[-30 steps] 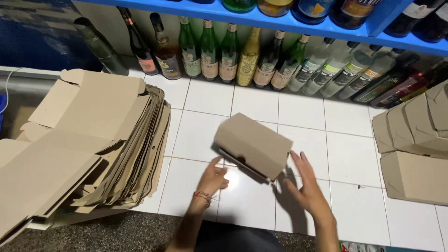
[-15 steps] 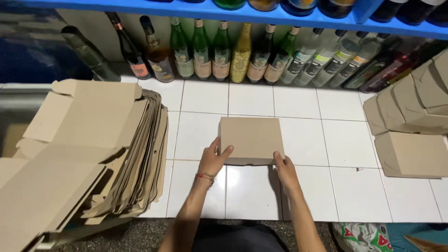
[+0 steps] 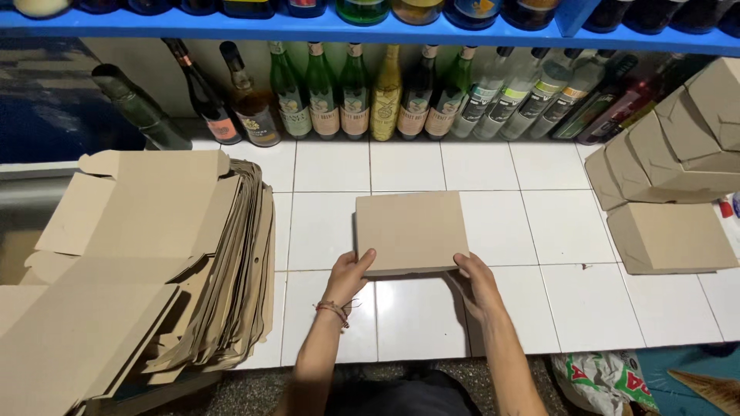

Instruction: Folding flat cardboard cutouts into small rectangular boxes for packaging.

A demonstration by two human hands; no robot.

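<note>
One folded cardboard box (image 3: 411, 231) lies on the worktop (image 3: 331, 166), my left hand (image 3: 351, 276) and right hand (image 3: 476, 283) fingers clamped on its six o'clock edge.

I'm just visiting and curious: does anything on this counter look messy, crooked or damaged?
Nothing looks damaged or spilled. The box lies flat and square between the left hand and right hand. The flat cardboard stack at the left is fanned unevenly, hanging over the counter edge, and the finished boxes at the right lean in a tilted pile.
</note>
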